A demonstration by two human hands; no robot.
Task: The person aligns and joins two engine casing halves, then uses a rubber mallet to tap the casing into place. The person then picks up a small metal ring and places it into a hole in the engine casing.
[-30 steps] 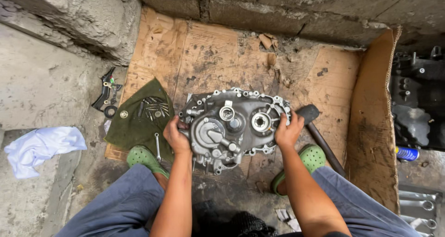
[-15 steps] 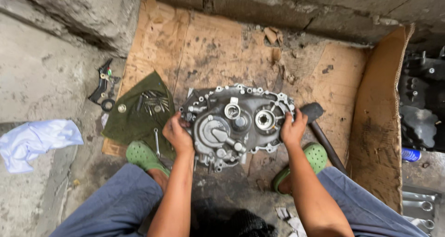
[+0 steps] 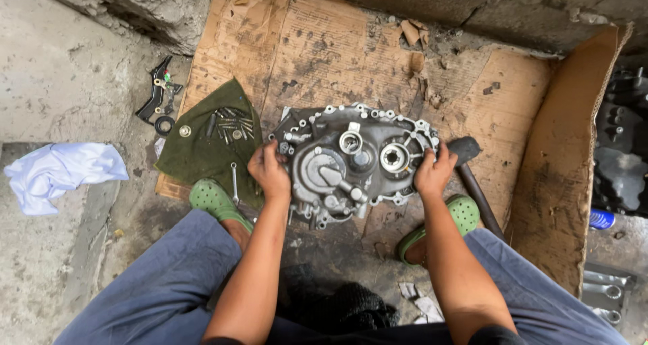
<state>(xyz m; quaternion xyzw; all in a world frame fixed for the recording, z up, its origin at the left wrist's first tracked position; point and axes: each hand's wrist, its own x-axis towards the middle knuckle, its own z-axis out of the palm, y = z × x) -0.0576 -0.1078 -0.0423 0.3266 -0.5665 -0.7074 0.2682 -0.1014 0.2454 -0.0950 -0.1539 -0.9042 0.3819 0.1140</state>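
1. The engine cover (image 3: 354,159) lay near the middle of the cardboard sheet (image 3: 513,95) on the floor, between the person's feet.
2. The left hand (image 3: 268,171) gripped its left rim, fingers curled tight on the metal; the right hand (image 3: 433,171) clamped the right rim the same way.
3. Cast metal, it looked heavy, rigid and probably oily, so the opposite rims seemed the safest hold.
4. Loose bolts (image 3: 229,123) sat on a green cloth (image 3: 202,152) at the sheet's left edge, a hammer (image 3: 469,166) just beside the right hand.
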